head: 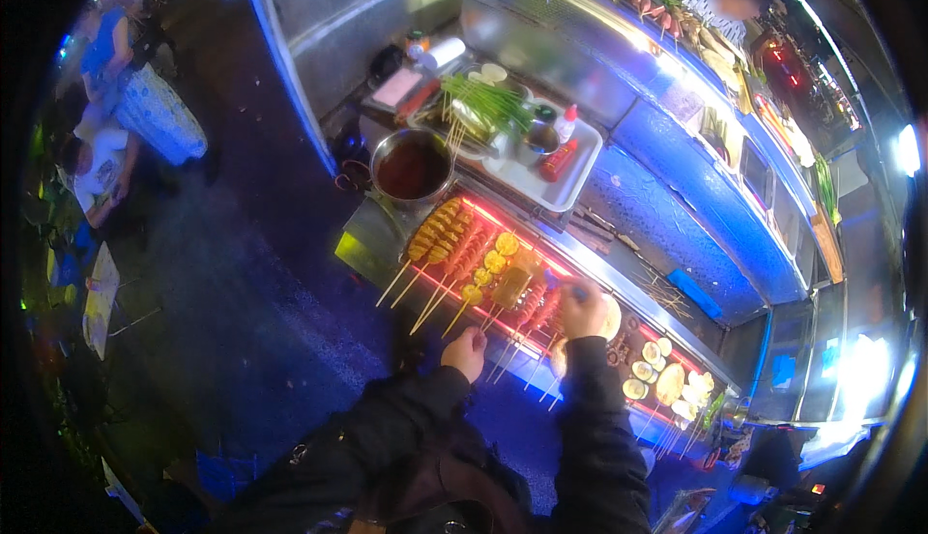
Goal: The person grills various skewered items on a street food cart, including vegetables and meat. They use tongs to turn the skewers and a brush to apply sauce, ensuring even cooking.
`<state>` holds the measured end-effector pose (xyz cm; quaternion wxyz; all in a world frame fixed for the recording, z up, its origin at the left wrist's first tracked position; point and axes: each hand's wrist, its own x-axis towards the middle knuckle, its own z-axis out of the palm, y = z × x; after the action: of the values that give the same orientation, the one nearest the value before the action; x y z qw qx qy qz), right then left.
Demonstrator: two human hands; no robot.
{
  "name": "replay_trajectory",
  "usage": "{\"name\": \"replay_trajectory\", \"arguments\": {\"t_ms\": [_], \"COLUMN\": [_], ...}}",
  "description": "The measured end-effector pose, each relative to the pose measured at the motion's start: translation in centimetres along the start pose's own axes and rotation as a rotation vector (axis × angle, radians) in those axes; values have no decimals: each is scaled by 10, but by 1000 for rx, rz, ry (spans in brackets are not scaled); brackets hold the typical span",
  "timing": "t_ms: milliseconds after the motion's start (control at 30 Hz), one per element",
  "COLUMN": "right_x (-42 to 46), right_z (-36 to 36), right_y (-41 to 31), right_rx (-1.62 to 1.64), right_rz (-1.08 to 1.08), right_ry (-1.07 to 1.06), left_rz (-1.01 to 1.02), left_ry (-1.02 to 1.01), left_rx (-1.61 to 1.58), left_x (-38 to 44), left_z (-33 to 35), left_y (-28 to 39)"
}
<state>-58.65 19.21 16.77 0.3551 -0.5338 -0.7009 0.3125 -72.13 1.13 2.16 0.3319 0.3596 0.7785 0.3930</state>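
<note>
Rows of skewers lie across a long grill (533,233) whose heating strips glow red. My left hand (466,353) is closed at the near edge, on the stick end of a skewer of flat brown squares (510,287). Over the grill, my right hand (583,309) has curled fingers beside skewers of red sausages (533,306); a small dark thing shows at its fingertips, too blurred to name. To the left lie yellow round slices (495,261), more scored sausages (466,253) and browned spiral-cut pieces (439,229). Pale slices and rings lie to the right.
A steel pot of dark red sauce (411,168) stands beyond the grill's left end. Behind it, a white tray (589,171) holds a red bottle (558,161) and a bowl, near green vegetable skewers (486,99). A raised food counter runs behind. People are at far left and top right.
</note>
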Motion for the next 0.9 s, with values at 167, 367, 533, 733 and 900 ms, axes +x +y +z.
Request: {"name": "replay_trajectory", "arguments": {"t_ms": [167, 367, 533, 733, 900], "right_x": [-17, 18, -7, -57, -16], "right_z": [-36, 41, 38, 19, -1], "right_y": [-9, 29, 20, 1, -8], "right_rx": [524, -196, -494, -298, 294], "right_rz": [127, 107, -340, -284, 210], "right_ry": [107, 105, -285, -185, 56], "left_rz": [-63, -664, -513, -658, -240], "left_ry": [-139, -473, -514, -580, -802], "left_rx": [-289, -739, -571, -706, -322], "left_x": [7, 31, 33, 32, 8], "left_z": [-3, 0, -5, 11, -37], "left_y": [11, -10, -9, -19, -49]}}
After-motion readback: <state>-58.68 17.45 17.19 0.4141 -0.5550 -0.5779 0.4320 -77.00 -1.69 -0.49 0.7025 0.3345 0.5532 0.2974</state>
